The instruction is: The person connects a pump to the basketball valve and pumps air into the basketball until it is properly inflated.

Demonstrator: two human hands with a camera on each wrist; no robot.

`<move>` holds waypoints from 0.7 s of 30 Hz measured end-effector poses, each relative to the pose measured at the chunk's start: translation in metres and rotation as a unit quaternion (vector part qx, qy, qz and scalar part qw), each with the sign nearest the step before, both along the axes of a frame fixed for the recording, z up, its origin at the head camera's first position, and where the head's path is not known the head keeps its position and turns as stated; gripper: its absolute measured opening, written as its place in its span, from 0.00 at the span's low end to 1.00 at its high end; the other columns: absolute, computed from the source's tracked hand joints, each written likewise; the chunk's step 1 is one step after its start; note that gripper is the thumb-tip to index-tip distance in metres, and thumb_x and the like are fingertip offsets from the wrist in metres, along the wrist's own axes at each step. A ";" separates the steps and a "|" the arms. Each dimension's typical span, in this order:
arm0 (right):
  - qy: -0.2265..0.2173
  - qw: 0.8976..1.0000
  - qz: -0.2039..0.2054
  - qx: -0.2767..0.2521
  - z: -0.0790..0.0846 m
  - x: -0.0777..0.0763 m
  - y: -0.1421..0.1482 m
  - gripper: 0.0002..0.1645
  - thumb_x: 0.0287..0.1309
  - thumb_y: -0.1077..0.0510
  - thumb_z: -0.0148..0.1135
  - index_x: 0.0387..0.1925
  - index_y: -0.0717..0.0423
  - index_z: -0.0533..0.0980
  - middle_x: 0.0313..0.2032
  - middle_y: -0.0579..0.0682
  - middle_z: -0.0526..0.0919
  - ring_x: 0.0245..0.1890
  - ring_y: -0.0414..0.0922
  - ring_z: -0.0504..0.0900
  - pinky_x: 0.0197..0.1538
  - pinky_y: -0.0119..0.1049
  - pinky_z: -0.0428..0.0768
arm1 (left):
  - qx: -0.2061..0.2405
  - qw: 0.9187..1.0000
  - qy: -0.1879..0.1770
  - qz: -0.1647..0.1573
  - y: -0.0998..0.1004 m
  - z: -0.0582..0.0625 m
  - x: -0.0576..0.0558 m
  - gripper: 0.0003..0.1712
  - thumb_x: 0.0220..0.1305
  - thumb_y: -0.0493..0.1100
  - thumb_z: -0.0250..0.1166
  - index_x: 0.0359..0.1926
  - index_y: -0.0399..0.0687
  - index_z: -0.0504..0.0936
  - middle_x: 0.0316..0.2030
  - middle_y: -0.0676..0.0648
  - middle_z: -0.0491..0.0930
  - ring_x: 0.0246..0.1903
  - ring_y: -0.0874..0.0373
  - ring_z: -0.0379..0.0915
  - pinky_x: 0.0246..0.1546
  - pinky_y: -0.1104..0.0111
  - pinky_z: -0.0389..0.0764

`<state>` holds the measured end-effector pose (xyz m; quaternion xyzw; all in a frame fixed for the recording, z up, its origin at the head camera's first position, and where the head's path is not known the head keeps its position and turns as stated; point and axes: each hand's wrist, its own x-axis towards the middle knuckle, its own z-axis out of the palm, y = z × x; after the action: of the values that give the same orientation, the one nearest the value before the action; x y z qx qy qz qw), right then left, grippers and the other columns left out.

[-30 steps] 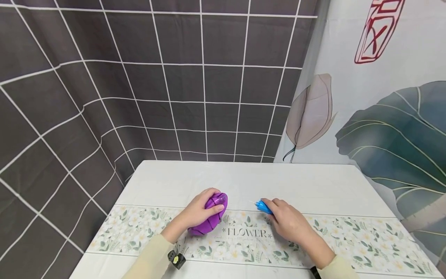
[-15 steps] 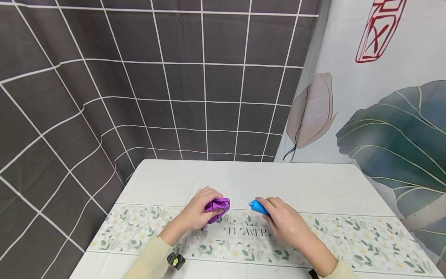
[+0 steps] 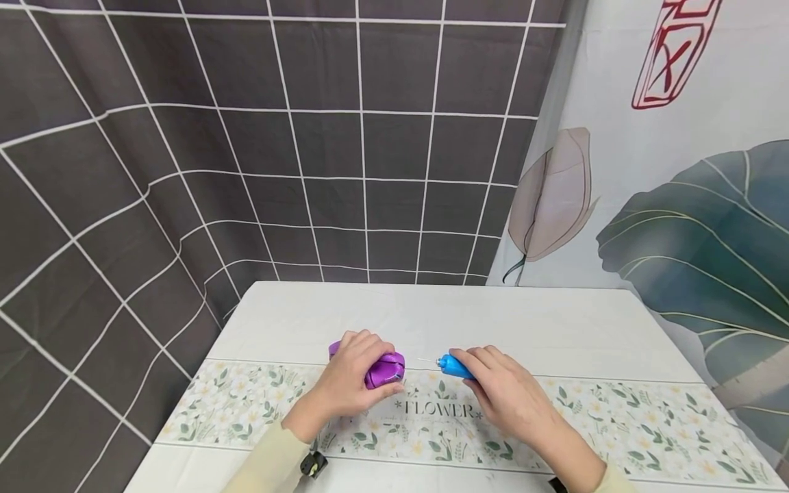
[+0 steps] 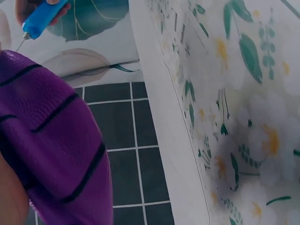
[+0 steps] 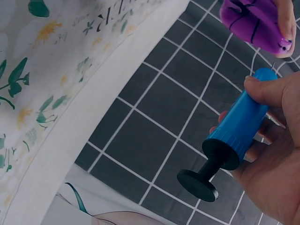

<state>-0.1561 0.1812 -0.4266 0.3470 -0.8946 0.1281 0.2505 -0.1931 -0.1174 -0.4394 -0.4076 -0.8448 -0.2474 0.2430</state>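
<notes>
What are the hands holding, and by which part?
The right hand grips a blue pump around its barrel, not its black handle. The left hand grips a folded purple ball around its body.

I lose part of the purple ball (image 3: 385, 371) behind the left hand (image 3: 350, 374); the left wrist view crops it at nine o'clock. On the blue pump (image 3: 455, 365), the needle (image 3: 428, 359) tip is too fine to trace.

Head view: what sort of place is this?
Likely a makeshift indoor filming corner, though the frames can't confirm that: wrinkled dark grid sheeting behind, a white leaf-print sheet beside it, and a table with a floral band reading FLOWER.
</notes>
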 end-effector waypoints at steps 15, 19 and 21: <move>0.016 1.000 0.022 -0.006 0.014 0.008 -0.004 0.24 0.69 0.55 0.61 0.64 0.54 0.75 0.49 0.44 0.82 0.45 0.42 0.81 0.47 0.40 0.84 | 0.092 0.993 -0.018 -0.075 0.000 0.002 0.002 0.19 0.59 0.41 0.72 0.51 0.48 0.79 0.43 0.52 0.82 0.47 0.55 0.77 0.64 0.55 0.75; 0.018 1.000 0.021 -0.007 0.015 0.009 -0.004 0.22 0.74 0.52 0.55 0.65 0.53 0.75 0.49 0.44 0.82 0.45 0.41 0.80 0.47 0.39 0.84 | 0.103 0.990 -0.039 -0.083 -0.002 0.000 0.003 0.23 0.57 0.41 0.74 0.54 0.50 0.79 0.44 0.52 0.80 0.48 0.53 0.75 0.63 0.53 0.76; 0.021 0.999 0.023 -0.008 0.017 0.010 -0.005 0.23 0.73 0.52 0.56 0.65 0.52 0.75 0.49 0.44 0.82 0.45 0.41 0.80 0.47 0.39 0.84 | 0.122 0.987 -0.028 -0.098 -0.001 -0.001 0.001 0.21 0.55 0.39 0.75 0.50 0.50 0.82 0.41 0.53 0.80 0.46 0.55 0.74 0.61 0.57 0.77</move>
<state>-0.1465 0.1762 -0.4101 0.3680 -0.8800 0.1339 0.2687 -0.1921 -0.1186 -0.4400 -0.4484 -0.7707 -0.3828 0.2419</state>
